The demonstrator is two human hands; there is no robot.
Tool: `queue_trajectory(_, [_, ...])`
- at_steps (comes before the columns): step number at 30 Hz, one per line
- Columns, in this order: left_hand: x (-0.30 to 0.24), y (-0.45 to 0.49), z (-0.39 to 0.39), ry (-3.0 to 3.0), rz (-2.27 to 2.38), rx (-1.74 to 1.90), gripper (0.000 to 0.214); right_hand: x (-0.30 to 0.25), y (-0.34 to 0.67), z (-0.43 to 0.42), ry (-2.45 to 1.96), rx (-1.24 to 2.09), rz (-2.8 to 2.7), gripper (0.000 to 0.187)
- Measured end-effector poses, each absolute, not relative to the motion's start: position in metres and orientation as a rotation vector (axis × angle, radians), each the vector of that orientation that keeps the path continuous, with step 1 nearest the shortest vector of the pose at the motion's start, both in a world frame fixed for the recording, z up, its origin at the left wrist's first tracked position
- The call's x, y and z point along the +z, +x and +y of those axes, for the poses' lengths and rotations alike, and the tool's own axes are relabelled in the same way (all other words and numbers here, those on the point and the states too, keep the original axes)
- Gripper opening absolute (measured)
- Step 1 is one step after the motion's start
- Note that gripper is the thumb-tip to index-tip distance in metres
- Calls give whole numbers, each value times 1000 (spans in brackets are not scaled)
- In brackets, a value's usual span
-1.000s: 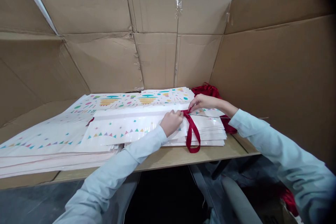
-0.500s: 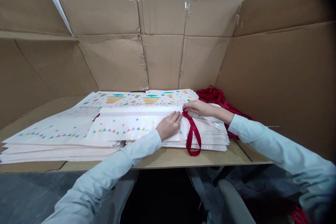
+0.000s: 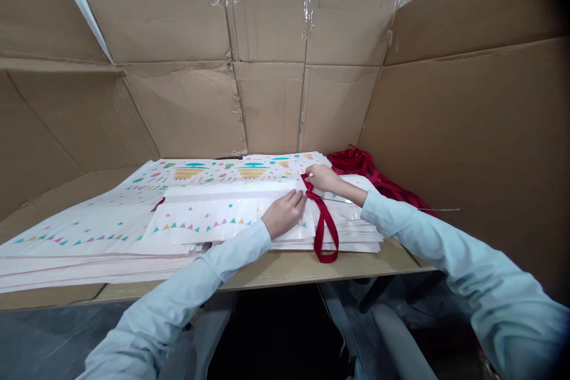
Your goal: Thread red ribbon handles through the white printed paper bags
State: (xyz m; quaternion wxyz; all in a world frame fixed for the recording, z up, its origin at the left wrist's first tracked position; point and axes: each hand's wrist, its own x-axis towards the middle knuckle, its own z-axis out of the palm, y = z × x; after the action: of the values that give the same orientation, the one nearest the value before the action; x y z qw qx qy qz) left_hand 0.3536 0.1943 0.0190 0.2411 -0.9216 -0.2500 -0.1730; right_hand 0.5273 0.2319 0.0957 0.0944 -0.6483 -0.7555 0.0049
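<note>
A stack of flat white paper bags (image 3: 214, 214) printed with coloured triangles and stars lies on the wooden table (image 3: 289, 270). A dark red ribbon (image 3: 325, 228) runs from the top bag's upper edge and loops over the stack's front edge. My left hand (image 3: 282, 214) rests on the top bag, fingers curled and pressing beside the ribbon's upper end. My right hand (image 3: 321, 178) pinches that upper end of the ribbon at the bag's top edge.
A wider stack of printed bags (image 3: 89, 237) spreads over the left of the table. A heap of red ribbons (image 3: 369, 169) lies at the back right. Cardboard walls (image 3: 267, 101) enclose the table on three sides. A grey chair part (image 3: 401, 338) shows below the table edge.
My right hand has moved left and away along the bag's top edge with the ribbon end. My left hand has stayed in about the same place on the bag.
</note>
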Motion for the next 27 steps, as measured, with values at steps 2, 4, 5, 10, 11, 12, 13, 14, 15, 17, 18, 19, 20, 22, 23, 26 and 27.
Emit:
queue_trajectory(2, [25, 353, 195, -2546, -660, -450, 40, 94, 527, 231, -1867, -43, -2291, 22])
queue_trajectory(4, [31, 352, 195, -2581, -644, -416, 40, 92, 528, 231, -1728, -120, -2391, 21])
queue_trajectory(5, [35, 351, 195, -2605, -639, -403, 39, 92, 529, 232, -1653, -145, -2436, 21])
queue_trajectory(10, [51, 346, 198, -2723, -585, -369, 33, 91, 532, 241, -1581, 138, -2305, 13])
queue_trajectory(11, [52, 346, 199, -2737, -565, -374, 33, 90, 534, 243, -1590, 241, -2220, 10])
queue_trajectory(12, [53, 345, 201, -2748, -543, -385, 33, 89, 535, 245, -1592, 333, -2134, 10])
queue_trajectory(13, [53, 345, 203, -2759, -525, -403, 34, 88, 536, 246, -1589, 406, -2058, 11])
queue_trajectory(14, [53, 344, 206, -2771, -509, -426, 35, 87, 538, 247, -1586, 455, -1999, 11])
queue_trajectory(15, [51, 343, 210, -2787, -496, -447, 37, 85, 539, 247, -1586, 482, -1957, 11])
queue_trajectory(17, [48, 341, 216, -2819, -483, -484, 41, 82, 541, 247, -1601, 492, -1907, 10])
queue_trajectory(18, [45, 340, 219, -2835, -483, -498, 42, 81, 541, 246, -1614, 485, -1889, 9])
queue_trajectory(19, [43, 338, 221, -2848, -485, -509, 43, 80, 541, 245, -1629, 475, -1872, 9])
queue_trajectory(20, [41, 337, 223, -2857, -488, -520, 43, 79, 541, 244, -1640, 465, -1855, 9])
queue_trajectory(22, [36, 336, 224, -2859, -500, -541, 42, 77, 540, 243, -1659, 459, -1827, 10])
queue_trajectory(23, [34, 336, 224, -2855, -505, -546, 43, 77, 540, 242, -1665, 463, -1817, 10])
queue_trajectory(26, [30, 338, 222, -2825, -521, -535, 43, 73, 539, 243, -1678, 480, -1791, 20])
queue_trajectory(27, [29, 338, 221, -2815, -527, -525, 43, 71, 539, 244, -1678, 469, -1787, 26])
